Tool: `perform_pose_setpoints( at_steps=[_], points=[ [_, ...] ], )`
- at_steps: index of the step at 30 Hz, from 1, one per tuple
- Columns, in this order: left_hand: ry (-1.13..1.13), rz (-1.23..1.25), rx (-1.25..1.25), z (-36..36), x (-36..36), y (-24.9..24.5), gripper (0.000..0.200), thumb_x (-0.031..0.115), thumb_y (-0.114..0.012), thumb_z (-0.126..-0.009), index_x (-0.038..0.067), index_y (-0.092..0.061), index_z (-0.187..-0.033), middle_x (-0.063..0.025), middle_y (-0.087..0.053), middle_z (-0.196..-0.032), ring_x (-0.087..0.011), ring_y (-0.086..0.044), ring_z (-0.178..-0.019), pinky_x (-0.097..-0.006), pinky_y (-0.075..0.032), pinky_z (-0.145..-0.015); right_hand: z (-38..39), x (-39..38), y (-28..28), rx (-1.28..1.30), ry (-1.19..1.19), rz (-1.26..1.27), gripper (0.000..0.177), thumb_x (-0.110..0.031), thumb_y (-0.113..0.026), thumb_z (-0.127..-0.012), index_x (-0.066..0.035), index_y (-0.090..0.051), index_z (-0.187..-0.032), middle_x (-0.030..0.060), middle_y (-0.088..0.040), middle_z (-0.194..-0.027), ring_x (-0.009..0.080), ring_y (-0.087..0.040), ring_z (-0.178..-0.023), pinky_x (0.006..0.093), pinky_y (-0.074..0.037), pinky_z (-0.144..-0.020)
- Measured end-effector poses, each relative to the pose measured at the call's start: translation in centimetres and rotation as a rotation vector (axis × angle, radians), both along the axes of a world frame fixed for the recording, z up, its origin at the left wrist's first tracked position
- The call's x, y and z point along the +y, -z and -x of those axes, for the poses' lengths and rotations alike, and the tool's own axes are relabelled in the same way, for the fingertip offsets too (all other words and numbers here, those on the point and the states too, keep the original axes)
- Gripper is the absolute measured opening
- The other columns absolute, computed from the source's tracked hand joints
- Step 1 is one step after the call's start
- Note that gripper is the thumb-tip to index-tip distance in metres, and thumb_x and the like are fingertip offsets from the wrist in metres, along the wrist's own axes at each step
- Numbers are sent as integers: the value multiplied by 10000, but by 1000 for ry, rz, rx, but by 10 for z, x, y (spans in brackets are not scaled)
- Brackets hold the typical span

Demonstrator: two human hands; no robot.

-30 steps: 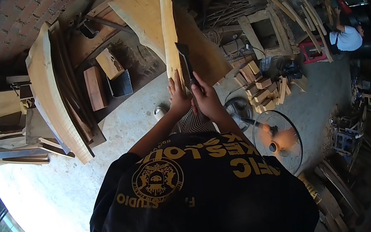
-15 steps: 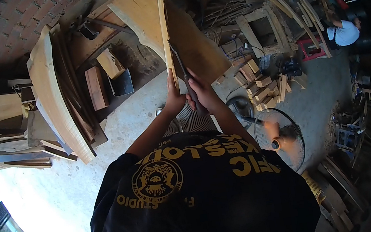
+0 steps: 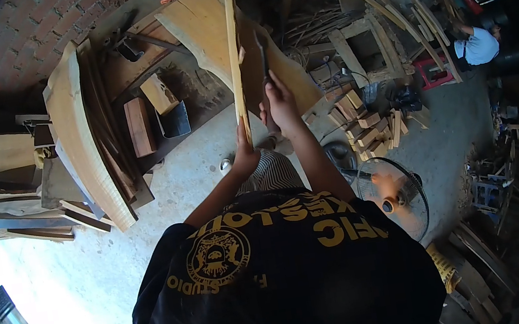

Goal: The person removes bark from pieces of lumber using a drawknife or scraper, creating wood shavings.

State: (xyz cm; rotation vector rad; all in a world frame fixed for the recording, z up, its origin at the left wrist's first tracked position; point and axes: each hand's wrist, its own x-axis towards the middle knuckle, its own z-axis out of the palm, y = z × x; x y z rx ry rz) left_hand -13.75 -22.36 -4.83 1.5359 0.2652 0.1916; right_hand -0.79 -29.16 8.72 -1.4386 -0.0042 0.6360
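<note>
My left hand (image 3: 246,154) is closed round the lower end of a long, narrow wooden strip (image 3: 234,53), which stands out away from my body. Gripped in my right hand (image 3: 282,102) is a long, slim dark blade tool (image 3: 262,55), its tip pointing away from me and its handle end below my fist. The tool lies to the right of the strip with a gap between them. A small sliver of wood (image 3: 242,54) sticks out from the strip's right side. Behind both is a broad wooden slab (image 3: 291,78) with a wavy edge.
To the left, a curved plank (image 3: 77,114) leans by dark boards, near a reddish wood block (image 3: 139,127). Cut wood pieces (image 3: 371,130) lie piled at right, with a standing fan (image 3: 392,199) close to my right elbow. A person in a white shirt (image 3: 481,46) is at far right.
My right hand and the tool have moved forward and right, away from the strip. My left hand has shifted slightly back toward me. A sliver now stands out from the strip.
</note>
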Motion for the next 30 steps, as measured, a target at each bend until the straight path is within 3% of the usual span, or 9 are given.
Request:
perform_pose_setpoints(
  at_steps=[3, 9, 11, 12, 15, 19, 24, 27, 30],
  points=[
    [9, -171, 120, 17, -2, -11, 1026, -165, -465, -625, 84, 3, -1504, -240, -133, -1508, -392, -127, -1417, -384, -142, -1145, -28, -6, -13, -9, 6, 28, 481, -294, -482, -988, -250, -341, -1445, 51, -522, -641, 129, -500, -462, 289, -446, -409],
    [-15, 88, 90, 21, 13, -7, 965, -169, -456, -648, 104, -101, -1503, -228, -251, -1477, -354, -201, -1409, -370, -203, -1124, -5, -27, -1, 78, -12, 1, 550, -307, -524, -967, -226, -301, -1463, 50, -525, -645, 125, -509, -474, 279, -437, -411],
    [-102, 139, 180, 17, 18, -16, 839, -123, -494, -709, 73, -209, -1473, -213, -382, -1406, -318, -388, -1318, -353, -320, -1055, 14, -34, 14, 84, 42, 25, 602, -300, -562, -945, -208, -282, -1470, 52, -523, -647, 129, -508, -462, 278, -427, -405],
    [-102, 140, 184, 13, 23, -22, 839, -123, -494, -709, 73, -209, -1473, -213, -382, -1406, -318, -388, -1318, -353, -320, -1055, 24, -40, 22, 88, 42, 26, 602, -300, -562, -945, -208, -282, -1470, 52, -523, -647, 129, -508, -462, 278, -427, -405],
    [-206, 11, 292, -4, 41, -51, 525, 17, -509, -834, 13, -410, -1350, -189, -591, -1195, -229, -631, -988, -335, -475, -839, 46, -61, 43, 142, -21, 94, 567, -266, -593, -926, -157, -345, -1423, 44, -515, -630, 130, -506, -446, 284, -422, -396],
    [-329, 72, 262, -7, 70, -23, 323, 163, -542, -906, -28, -552, -1166, -190, -671, -1005, -208, -646, -930, -326, -489, -809, 63, -93, 57, 98, -8, 170, 434, -199, -615, -904, -104, -449, -1294, 27, -500, -580, 130, -503, -431, 291, -413, -386],
    [-411, 8, 299, -11, 68, 26, 340, 239, -561, -936, -59, -536, -1096, -179, -661, -941, -226, -636, -883, -323, -474, -783, 72, -122, 55, 87, 28, 288, 396, -167, -620, -893, -89, -480, -1255, 21, -492, -557, 126, -497, -427, 292, -411, -387],
    [-319, 1, 354, -34, 51, 34, 369, 295, -514, -961, -45, -541, -1103, -168, -659, -946, -219, -647, -835, -335, -503, -739, 73, -133, 55, -4, 32, 377, 464, -183, -631, -891, -20, -464, -1292, 57, -583, -682, 120, -549, -478, 276, -433, -419],
    [-67, 357, 602, -57, 46, 14, 449, 397, -443, -977, -16, -567, -1099, -165, -668, -928, -210, -663, -739, -349, -536, -657, 71, -135, 59, -62, 46, 397, 497, -191, -634, -888, -20, -448, -1316, 64, -583, -694, 119, -551, -481, 276, -437, -423]
  ],
)
